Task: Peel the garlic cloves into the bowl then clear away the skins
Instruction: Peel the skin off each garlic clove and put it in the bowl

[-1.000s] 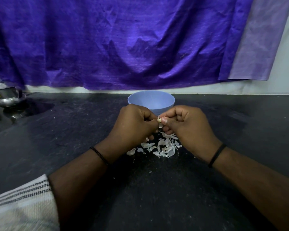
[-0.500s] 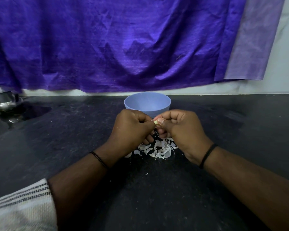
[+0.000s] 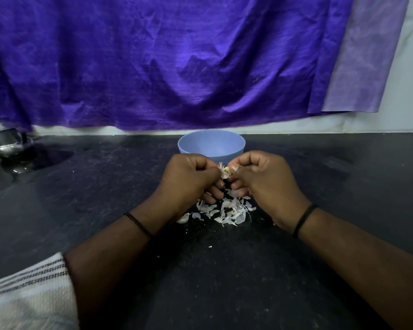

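Garlic clove (image 3: 227,170) is up between my two hands, just in front of the blue bowl (image 3: 211,144) and above the skins (image 3: 224,209) heaped on the dark counter (image 3: 105,186). Starting on the left: my left hand (image 3: 188,179) is curled tight, thumb and fingertips pinching the clove with a loose flap of white skin sticking up from it. Then the clove itself, a pale nub, only partly showing. From what I can see its long axis runs roughly left to right, from one hand across to the other; which end is the tip I can't tell, my fingers cover it. On to my right hand (image 3: 262,182), curled too, thumbnail set against the clove's right side.

Risks, as I judge them: it's small and likely slick once bare, so a hard tug could pop it loose onto the counter instead of into the bowl. Flakes could also drift into the bowl, it's that close.
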The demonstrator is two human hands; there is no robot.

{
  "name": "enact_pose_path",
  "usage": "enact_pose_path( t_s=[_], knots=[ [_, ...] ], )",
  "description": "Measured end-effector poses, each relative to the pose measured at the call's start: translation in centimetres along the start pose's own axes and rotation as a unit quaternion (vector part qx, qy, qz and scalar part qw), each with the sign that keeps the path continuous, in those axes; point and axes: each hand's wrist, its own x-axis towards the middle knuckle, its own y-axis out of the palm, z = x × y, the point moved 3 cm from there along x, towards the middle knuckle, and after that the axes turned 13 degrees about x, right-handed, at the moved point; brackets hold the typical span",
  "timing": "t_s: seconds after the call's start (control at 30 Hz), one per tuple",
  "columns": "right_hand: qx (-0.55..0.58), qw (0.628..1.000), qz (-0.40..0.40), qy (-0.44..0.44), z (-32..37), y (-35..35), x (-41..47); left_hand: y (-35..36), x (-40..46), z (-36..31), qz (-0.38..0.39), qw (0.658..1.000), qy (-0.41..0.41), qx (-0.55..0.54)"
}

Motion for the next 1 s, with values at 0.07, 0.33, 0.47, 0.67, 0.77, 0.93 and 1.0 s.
enact_pose_path(
  t_s=[0.07,0.33,0.47,0.67,0.77,0.93,1.0],
  knots=[
    [-0.046,0.998,0.01,-0.031,0.13,0.03,0.02,-0.08,0.07,0.04,0.001,1.0,0.0,-0.002],
    [-0.064,0.996,0.028,-0.052,0.71,-0.12,0.0,-0.22,0.02,-0.2,0.014,1.0,0.011,0.006],
    [-0.038,0.998,0.02,-0.034,0.57,-0.13,0.06,-0.14,-0.03,-0.24,0.018,1.0,0.017,0.014],
    [0.027,0.999,0.014,-0.01,0.6,-0.12,0.19,-0.21,-0.13,-0.31,0.016,1.0,0.022,0.015],
    [0.065,0.998,0.005,0.002,0.71,-0.21,0.18,-0.19,-0.13,-0.29,0.015,1.0,0.024,0.01],
    [0.111,0.994,-0.009,0.021,0.83,-0.45,0.31,-0.28,-0.15,-0.22,0.02,0.999,0.029,0.016],
    [0.127,0.991,-0.012,0.025,0.86,-0.49,0.36,-0.27,-0.2,-0.21,0.021,0.999,0.03,0.024]
  ],
)
